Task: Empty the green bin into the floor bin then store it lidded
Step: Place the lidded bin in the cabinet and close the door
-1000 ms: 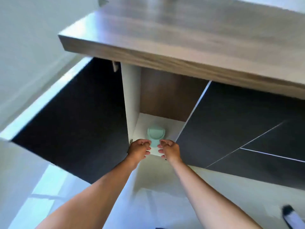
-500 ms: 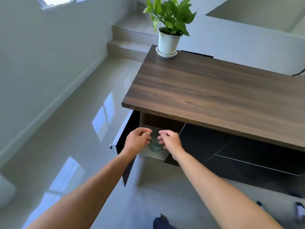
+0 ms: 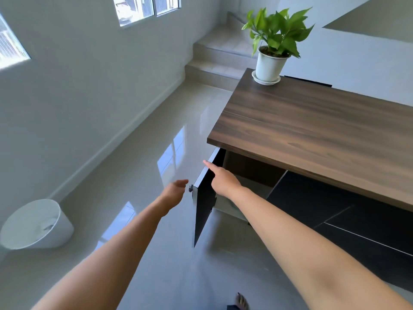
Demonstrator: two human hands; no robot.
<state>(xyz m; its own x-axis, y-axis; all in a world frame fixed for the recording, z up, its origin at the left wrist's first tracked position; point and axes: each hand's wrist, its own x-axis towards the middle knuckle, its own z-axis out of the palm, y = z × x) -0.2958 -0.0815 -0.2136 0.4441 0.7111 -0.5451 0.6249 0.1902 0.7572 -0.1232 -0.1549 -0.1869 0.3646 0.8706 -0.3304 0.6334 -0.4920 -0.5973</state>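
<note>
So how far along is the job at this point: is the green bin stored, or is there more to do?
Done, as far as can be told: both hands are empty and the green bin is not in sight; the open compartment is largely hidden behind the right hand. In hand: the left hand reaches toward the knob of the open cabinet door. Left: shutting that door. The white floor bin stands by the wall.

Glossy pale tiled floor [image 3: 143,139], window glare reflected in it. White floor bin [image 3: 33,224] stands on floor near left wall, looks tilted in wide-angle view. Dark wood cabinet top [image 3: 312,130] carries white plant pot [image 3: 269,66] on saucer at far left corner. Cabinet stands on floor; black door [image 3: 204,202] swung open, pale shelf [image 3: 257,189] inside partly hidden by arm.
</note>
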